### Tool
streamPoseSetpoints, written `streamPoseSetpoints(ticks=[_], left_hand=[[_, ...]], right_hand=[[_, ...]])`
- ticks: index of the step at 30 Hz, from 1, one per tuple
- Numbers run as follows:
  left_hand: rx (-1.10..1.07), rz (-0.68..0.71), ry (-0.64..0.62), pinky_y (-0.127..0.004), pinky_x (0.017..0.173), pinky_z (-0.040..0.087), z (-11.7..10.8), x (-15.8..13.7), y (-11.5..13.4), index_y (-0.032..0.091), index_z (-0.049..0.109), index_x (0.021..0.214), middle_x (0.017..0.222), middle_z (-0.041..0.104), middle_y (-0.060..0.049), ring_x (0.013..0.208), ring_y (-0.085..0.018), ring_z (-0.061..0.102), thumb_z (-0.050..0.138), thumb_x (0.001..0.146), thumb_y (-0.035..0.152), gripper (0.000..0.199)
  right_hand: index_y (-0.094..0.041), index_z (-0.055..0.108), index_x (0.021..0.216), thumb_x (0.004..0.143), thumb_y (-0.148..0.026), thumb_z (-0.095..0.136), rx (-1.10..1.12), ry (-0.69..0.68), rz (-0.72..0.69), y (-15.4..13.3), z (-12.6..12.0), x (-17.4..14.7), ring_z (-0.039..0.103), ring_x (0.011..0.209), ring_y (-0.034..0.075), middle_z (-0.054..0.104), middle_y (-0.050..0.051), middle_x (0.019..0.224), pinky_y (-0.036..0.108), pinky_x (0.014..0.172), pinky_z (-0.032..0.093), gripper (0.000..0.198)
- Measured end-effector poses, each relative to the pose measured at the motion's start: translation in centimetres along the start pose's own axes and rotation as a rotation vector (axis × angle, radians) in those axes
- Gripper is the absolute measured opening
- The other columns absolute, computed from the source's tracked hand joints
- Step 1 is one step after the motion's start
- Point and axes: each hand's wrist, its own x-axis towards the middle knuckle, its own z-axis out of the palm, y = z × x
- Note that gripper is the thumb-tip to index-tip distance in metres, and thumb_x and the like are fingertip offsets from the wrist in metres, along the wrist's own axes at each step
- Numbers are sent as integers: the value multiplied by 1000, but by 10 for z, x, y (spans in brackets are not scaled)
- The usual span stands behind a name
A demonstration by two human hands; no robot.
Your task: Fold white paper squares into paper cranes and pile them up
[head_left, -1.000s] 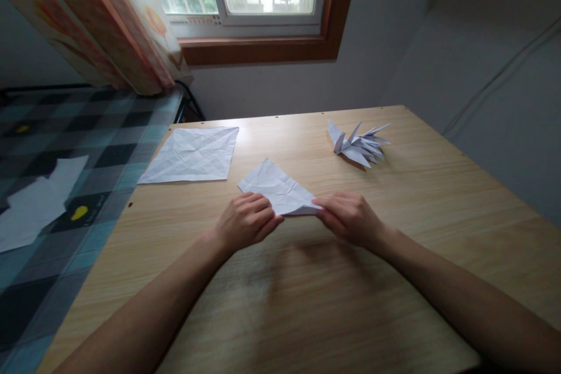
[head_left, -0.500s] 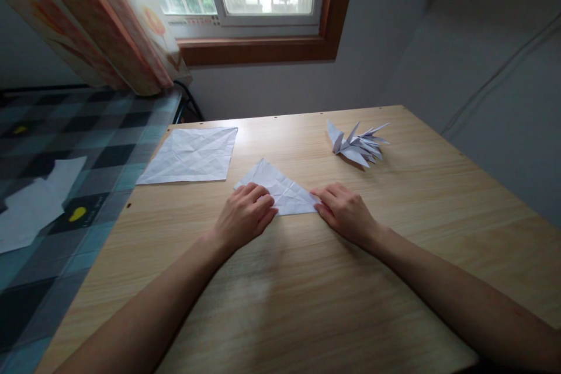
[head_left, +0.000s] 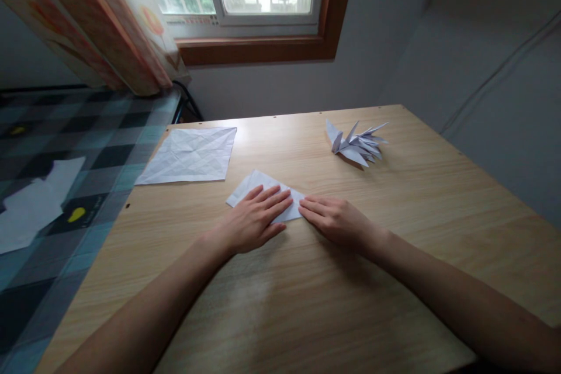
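A folded sheet of white paper (head_left: 254,180) lies on the wooden table, creased and partly covered by my hands. My left hand (head_left: 254,216) rests flat across its middle with the fingers spread. At the paper's right-hand corner is my right hand (head_left: 337,217), its outstretched fingers lying on the tip; the thumb is hidden. Back and to the left lies a flat, creased sheet of white paper (head_left: 188,155). Farther right sits a spiky white folded-paper piece (head_left: 357,143) with several pointed flaps.
The table's (head_left: 394,315) back edge runs below a wood-framed window (head_left: 263,51). On the left is a checked cloth surface (head_left: 118,123) bearing white paper pieces (head_left: 30,210). A patterned curtain (head_left: 127,29) hangs at upper left.
My left hand has opened from curled fingers to lie flat on the paper. The paper has turned slightly and shifted left and nearer. My right hand has moved a little left, its fingers straightened.
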Motion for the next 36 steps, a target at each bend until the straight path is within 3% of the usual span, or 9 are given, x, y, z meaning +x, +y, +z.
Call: streamPoseSetpoints(ticks=[3, 11, 15, 21, 29, 36], left_hand=[[-11, -5, 10, -51, 117, 25, 1, 0, -1, 22, 42, 147, 154, 42, -7, 144, -29, 35, 34, 101, 50, 55], [-26, -16, 45, -51, 116, 27, 1, 1, -1, 23, 47, 144, 150, 49, -6, 141, -29, 40, 36, 101, 47, 50], [-30, -15, 76, -52, 113, 31, 0, 2, 1, 22, 53, 139, 146, 54, -7, 137, -30, 45, 34, 102, 40, 45], [-47, -25, 100, -52, 112, 34, -2, 2, 3, 20, 58, 131, 143, 56, -8, 135, -30, 46, 36, 100, 30, 39], [-40, -73, -9, -55, 118, 24, -1, 3, 3, 21, 46, 141, 156, 40, -6, 146, -29, 31, 38, 98, 27, 45], [-35, -70, -30, -57, 118, 22, -2, 1, 3, 22, 39, 147, 157, 38, -9, 147, -32, 29, 44, 97, 51, 59]], right_hand=[[-4, 67, 112, 94, -8, 49, -5, -55, 24, -1, -6, -2, 68, 108, 26, 71, 18, 118, 36, 94, 56, 25], [-13, 69, 92, 90, -4, 50, 54, -305, 211, -2, -27, -9, 67, 91, 20, 72, 14, 97, 28, 77, 52, 21], [-13, 69, 86, 89, -5, 53, 9, -355, 198, 0, -32, -10, 65, 83, 20, 72, 12, 91, 30, 71, 47, 18], [-15, 66, 77, 86, -6, 56, -106, -243, 111, 4, -26, -8, 61, 71, 19, 70, 7, 80, 32, 65, 39, 16], [-16, 63, 74, 91, -8, 53, -185, -54, 33, 5, -18, -9, 53, 63, 18, 64, 4, 66, 32, 61, 32, 21], [-15, 63, 74, 92, -7, 51, -197, 43, 33, 5, -14, -7, 49, 63, 17, 62, 4, 66, 31, 63, 32, 23]])
